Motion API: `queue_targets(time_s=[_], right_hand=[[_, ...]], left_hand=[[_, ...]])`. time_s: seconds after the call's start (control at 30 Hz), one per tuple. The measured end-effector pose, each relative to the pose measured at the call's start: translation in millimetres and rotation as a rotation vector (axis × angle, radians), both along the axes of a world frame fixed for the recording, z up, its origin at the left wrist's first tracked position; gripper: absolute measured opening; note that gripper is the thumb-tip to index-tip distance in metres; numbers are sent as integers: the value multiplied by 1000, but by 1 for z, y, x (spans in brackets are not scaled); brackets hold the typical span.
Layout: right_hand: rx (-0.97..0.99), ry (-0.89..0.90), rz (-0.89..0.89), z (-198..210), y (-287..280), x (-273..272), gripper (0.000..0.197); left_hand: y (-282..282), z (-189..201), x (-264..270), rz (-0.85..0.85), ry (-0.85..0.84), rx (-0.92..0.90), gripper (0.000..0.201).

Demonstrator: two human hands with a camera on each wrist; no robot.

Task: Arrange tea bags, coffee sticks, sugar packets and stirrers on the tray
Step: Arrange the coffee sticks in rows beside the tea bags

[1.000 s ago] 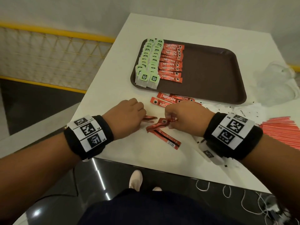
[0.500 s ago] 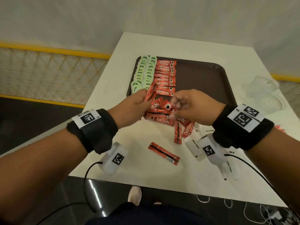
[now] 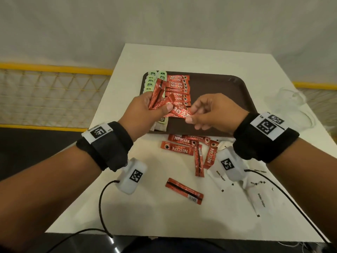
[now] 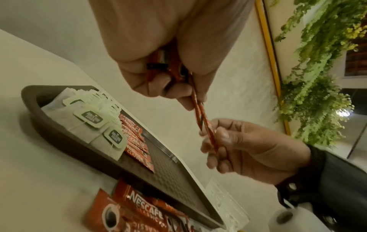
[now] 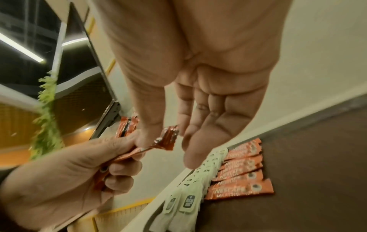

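My left hand grips a bunch of red coffee sticks above the front left of the brown tray. My right hand pinches the end of one coffee stick that sticks out of that bunch. The left wrist view shows this stick running from my left hand to my right hand. On the tray lie two columns of green tea bags and beside them a column of coffee sticks.
Several loose coffee sticks lie on the white table before the tray, one nearer me. White sugar packets lie at the front right. Crumpled clear plastic sits right of the tray. The tray's right half is bare.
Both hands rose from the table with gathered coffee sticks and moved over the tray's front left. The bunch now sits in the left hand, and the right hand holds one stick's end.
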State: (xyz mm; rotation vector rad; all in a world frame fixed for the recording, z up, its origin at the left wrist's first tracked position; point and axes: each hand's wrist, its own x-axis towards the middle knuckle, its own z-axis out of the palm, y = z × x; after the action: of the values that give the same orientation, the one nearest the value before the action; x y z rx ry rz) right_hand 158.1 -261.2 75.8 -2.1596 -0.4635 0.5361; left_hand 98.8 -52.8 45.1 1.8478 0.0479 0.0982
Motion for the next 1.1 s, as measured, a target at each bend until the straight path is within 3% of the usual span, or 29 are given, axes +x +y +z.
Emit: queue_targets(time_s=[0.13,0.23,0.33,0.5,0.6,0.7,0.8,0.93,1.03,1.1], right_hand=[[248,252,-165,-5,0,7,15],[340,273,-220,-4,4,17,12],[406,246,-264,4,10,28,2],[184,-80,-244,12,14,42,9],[72,-186,-98,10,20,42,9],[62,-232,-88,7,30,40,24],[81,-232,-133,6,35,41,20],[232,-173,-148,-2,31,37,20],[260,-93,-177,-6,26,36,34],[94,-141,-145,-10,25,35,39]], left_hand=[[10,0,12,5,20,-69,27],[14,-2,19,-46,60,-77,26],[16,-5,26,-169,129,33,29],[25,3,42,-187,157,76,36],[19,13,47,-215,121,117,19],[10,18,52,-254,84,125,14],[6,17,53,-257,64,139,14],[6,11,52,-250,74,16,12],[11,6,55,-99,19,-26,12],[14,3,59,15,-21,-24,22]])
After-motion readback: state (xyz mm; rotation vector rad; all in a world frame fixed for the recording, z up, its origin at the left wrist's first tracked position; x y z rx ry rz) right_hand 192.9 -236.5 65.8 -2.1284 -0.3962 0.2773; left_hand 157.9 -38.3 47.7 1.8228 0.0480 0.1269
